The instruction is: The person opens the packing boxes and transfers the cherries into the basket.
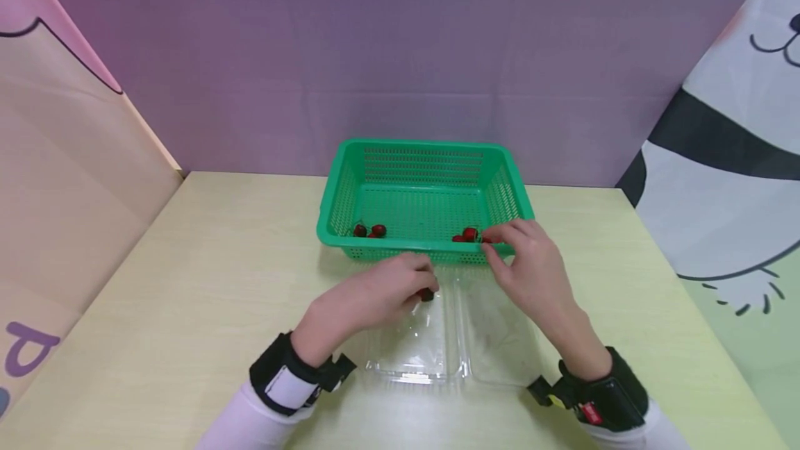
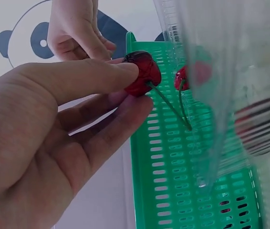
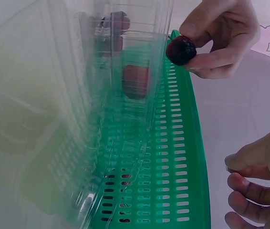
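My left hand (image 1: 381,290) pinches a dark red cherry (image 2: 147,74) between thumb and fingers, over the far end of an open clear plastic clamshell box (image 1: 415,370). A green stem hangs from this cherry. My right hand (image 1: 528,262) reaches to the near right rim of the green basket (image 1: 431,189), its fingertips beside a few cherries (image 1: 470,234) inside. In the right wrist view, nothing shows between its bent fingers. More cherries (image 1: 378,230) lie in the basket's near left corner. Through the clear plastic, another cherry (image 3: 136,81) shows in the right wrist view.
Both halves of the box lie side by side on the pale wooden table (image 1: 206,283), just in front of the basket. Behind the basket hangs a purple cloth (image 1: 400,54). A panda-printed cloth (image 1: 719,179) borders the right side.
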The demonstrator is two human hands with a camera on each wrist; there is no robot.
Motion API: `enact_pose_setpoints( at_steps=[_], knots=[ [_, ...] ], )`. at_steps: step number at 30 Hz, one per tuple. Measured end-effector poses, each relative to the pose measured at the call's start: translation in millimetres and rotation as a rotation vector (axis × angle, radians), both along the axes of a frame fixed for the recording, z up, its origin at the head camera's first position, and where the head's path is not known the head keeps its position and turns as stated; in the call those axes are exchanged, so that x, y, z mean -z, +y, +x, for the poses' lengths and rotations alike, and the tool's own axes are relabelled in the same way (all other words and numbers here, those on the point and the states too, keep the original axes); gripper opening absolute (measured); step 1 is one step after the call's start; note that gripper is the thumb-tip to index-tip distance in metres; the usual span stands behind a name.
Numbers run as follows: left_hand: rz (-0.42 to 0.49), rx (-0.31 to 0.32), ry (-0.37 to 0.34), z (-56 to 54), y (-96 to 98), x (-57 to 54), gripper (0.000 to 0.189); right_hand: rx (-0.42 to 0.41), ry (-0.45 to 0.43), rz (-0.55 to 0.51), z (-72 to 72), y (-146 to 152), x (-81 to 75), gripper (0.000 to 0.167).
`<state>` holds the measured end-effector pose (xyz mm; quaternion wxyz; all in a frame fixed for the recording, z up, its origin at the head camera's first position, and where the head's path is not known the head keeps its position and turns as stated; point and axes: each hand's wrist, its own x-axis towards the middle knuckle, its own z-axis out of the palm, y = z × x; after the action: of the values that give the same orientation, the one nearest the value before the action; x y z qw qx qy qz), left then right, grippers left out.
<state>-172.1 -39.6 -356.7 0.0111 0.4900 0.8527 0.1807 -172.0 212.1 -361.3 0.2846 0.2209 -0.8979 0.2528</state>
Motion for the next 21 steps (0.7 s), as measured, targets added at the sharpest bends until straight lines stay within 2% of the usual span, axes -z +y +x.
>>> enact_pose_setpoints(
  at_steps=[10,21],
  knots=[
    [0.115,0.032,0.077,-2.0,-7.7,-6.0,0.021,0.001,0.004,0.007,0.8,-1,-0.6,0.015],
    [0.224,0.023,0.139,-1.8,-10.8,-9.4,0.02,0.001,-0.017,0.034,1.7,-1,-0.8,0.014]
  ],
)
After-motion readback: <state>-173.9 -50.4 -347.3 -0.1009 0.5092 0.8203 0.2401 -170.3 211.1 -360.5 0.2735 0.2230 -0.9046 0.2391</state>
